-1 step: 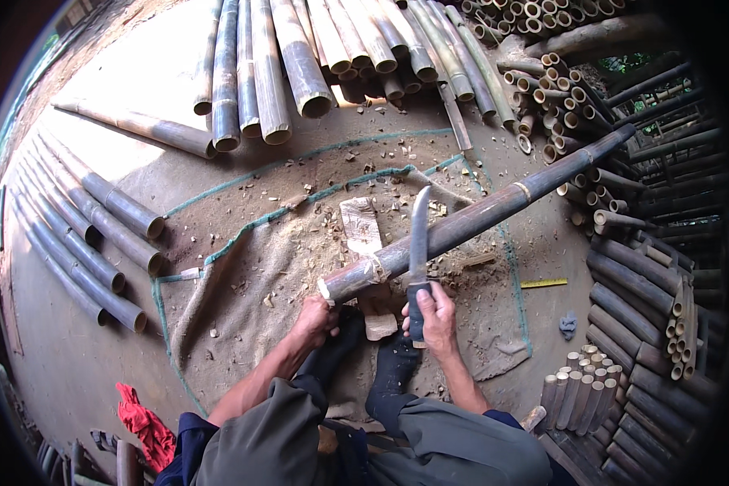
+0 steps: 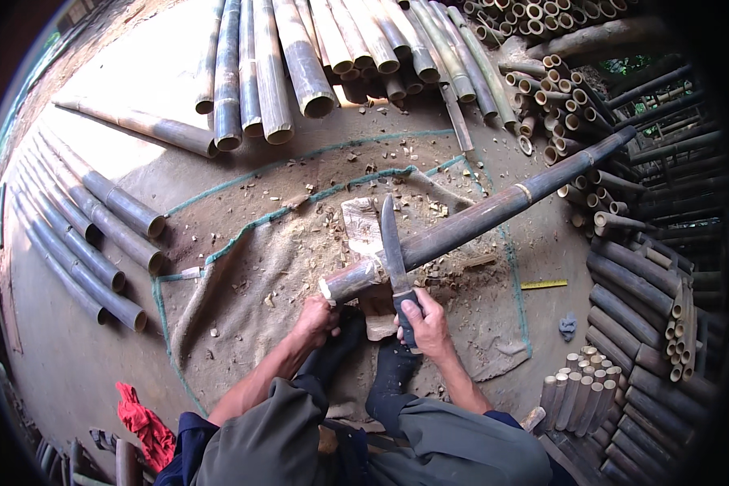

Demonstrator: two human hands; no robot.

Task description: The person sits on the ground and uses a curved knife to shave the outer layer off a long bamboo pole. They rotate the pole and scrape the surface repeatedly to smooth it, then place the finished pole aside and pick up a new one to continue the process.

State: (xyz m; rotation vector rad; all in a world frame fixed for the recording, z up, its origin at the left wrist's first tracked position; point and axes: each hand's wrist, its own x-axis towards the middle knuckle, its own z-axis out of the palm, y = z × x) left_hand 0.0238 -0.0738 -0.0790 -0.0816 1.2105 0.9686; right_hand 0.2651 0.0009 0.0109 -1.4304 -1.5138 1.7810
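Observation:
A long dark bamboo pole (image 2: pixel 478 223) slants from near my feet up to the far right, lying across a pale wooden block (image 2: pixel 360 223). My left hand (image 2: pixel 317 317) is closed at the pole's near cut end; its fingers are partly hidden. In my right hand (image 2: pixel 429 326) is a large knife (image 2: pixel 392 243), gripped by its dark handle. The blade points away from me and crosses over the pole near a node, where a pale patch shows. Whether the edge touches the bamboo, I cannot tell.
Wood chips litter the brown sacking (image 2: pixel 251 267) under the block. Bamboo poles lie at the left (image 2: pixel 97 235) and far side (image 2: pixel 300 73). Short cut pieces (image 2: pixel 579 389) stand at the right, beside stacked bamboo (image 2: pixel 632 275). A yellow measuring strip (image 2: pixel 544 284) and red cloth (image 2: pixel 144 425) lie nearby.
The knife has swung left along the pole, its tip now tilting leftward and its handle lower. My left hand holds its place, and the pole has barely shifted.

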